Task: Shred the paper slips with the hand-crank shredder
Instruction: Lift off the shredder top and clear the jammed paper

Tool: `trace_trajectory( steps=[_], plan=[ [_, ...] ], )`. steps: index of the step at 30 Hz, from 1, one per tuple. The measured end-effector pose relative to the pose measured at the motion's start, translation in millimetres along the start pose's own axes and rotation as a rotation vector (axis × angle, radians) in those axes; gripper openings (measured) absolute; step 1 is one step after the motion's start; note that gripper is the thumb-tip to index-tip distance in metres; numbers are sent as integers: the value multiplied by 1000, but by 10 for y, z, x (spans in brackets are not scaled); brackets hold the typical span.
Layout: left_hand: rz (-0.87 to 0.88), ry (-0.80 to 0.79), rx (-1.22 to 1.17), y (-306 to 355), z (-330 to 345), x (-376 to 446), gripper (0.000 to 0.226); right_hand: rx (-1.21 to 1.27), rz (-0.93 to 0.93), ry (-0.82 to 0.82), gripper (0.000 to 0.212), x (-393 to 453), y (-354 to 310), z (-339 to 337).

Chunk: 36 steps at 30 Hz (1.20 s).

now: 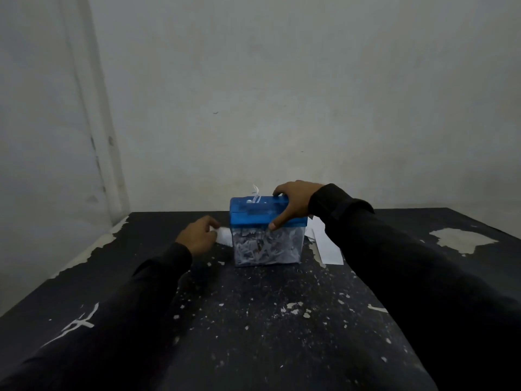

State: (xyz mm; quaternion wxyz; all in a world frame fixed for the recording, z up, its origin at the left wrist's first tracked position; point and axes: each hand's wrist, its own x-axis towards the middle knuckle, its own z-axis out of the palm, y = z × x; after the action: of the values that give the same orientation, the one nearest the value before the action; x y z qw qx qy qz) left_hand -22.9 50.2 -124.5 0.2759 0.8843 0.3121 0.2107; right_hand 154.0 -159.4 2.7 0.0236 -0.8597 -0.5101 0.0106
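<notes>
A small hand-crank shredder [265, 215] with a blue top and a clear bin full of white shreds stands at the table's middle, near the wall. A thin paper strip [256, 193] sticks up from its top slot. My right hand [293, 203] grips the blue top from the right, thumb on the front, fingers over the back. My left hand [198, 235] holds the white crank handle [224, 235] on the shredder's left side. White paper slips [328, 245] lie on the table just right of the shredder, partly hidden by my right sleeve.
The dark table [253, 320] has chipped, flaking paint and small white specks. A pale wall stands close behind the shredder, and a second wall closes off the left side. A large bare patch [462, 239] marks the table's far right.
</notes>
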Motion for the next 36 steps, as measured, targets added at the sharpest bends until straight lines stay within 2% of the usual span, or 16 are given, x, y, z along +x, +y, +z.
trace_trajectory(
  steps=[2,8,9,11,12,14,16,18,22,26,29,32,34,36],
  plan=[
    [-9,-73,112,10,-17,-24,20,2,-2,2,101,1,7,1],
    [-58,-323,192,49,-100,-69,26,14,1,-18,103,34,17,3],
    [-73,-366,233,60,-127,-67,34,16,2,-24,104,40,14,1],
    [-66,-370,306,102,-188,-42,74,15,6,-44,106,61,3,-17],
    [-17,-341,269,143,-214,-36,95,10,9,-54,108,80,-9,-28],
    [87,-313,-14,208,-217,-7,125,-13,13,-78,111,115,-54,-48],
    [140,-349,-260,293,-161,0,137,-34,4,-97,112,151,-106,-40],
    [171,-367,-402,400,-68,-22,130,-35,-11,-95,110,185,-134,-11],
    [193,-246,-572,417,60,1,118,31,-20,-70,107,212,-65,-21],
    [200,-246,-524,415,49,13,116,62,-29,-66,105,201,-5,-121],
    [217,-261,-531,411,24,17,121,46,-42,-47,107,210,-17,-206],
    [223,-181,-544,505,-19,-4,119,52,-34,-48,107,230,12,-250],
    [212,-93,-535,605,-51,-32,105,72,-23,-60,108,247,39,-233],
    [172,-84,-551,701,-50,-67,82,101,-9,-57,110,262,79,-201]
  ],
)
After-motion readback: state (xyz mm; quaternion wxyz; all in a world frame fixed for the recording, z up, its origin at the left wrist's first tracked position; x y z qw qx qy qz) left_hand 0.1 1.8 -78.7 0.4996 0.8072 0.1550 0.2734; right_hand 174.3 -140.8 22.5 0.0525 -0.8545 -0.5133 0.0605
